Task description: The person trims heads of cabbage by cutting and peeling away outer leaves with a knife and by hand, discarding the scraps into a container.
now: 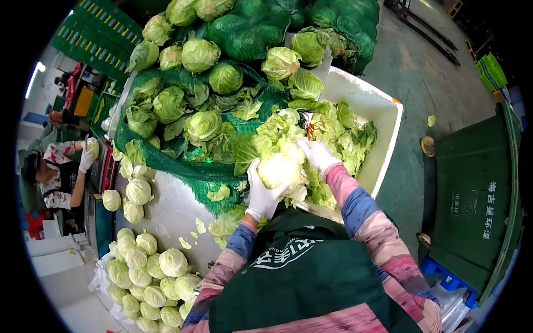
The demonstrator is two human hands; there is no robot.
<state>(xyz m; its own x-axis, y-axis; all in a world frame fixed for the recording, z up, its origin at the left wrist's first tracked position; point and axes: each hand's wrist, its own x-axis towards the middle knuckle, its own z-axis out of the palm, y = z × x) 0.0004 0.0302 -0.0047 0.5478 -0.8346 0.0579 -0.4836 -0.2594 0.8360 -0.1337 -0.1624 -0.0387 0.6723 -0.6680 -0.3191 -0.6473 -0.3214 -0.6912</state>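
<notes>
A pale, partly stripped cabbage [277,170] is held in front of my apron, with loose green outer leaves spread around its far side. My left hand [263,193], in a white glove, cups the cabbage from the left and below. My right hand [318,155], also gloved, has its fingers closed at the cabbage's right side, on an outer leaf [290,145]; the fingertips are partly hidden. Just beyond that hand, red string [312,127] lies on the leaves. To the right, a white foam box [383,145] holds many loose cabbage leaves [350,139].
Untrimmed cabbages [202,126] lie in an opened green net [183,162] on the metal table [169,197]. Trimmed cabbages [152,277] are heaped at lower left. Full net sacks [244,33] stand behind. A green bin [472,205] is at right. A co-worker [58,175] holds a cabbage at left.
</notes>
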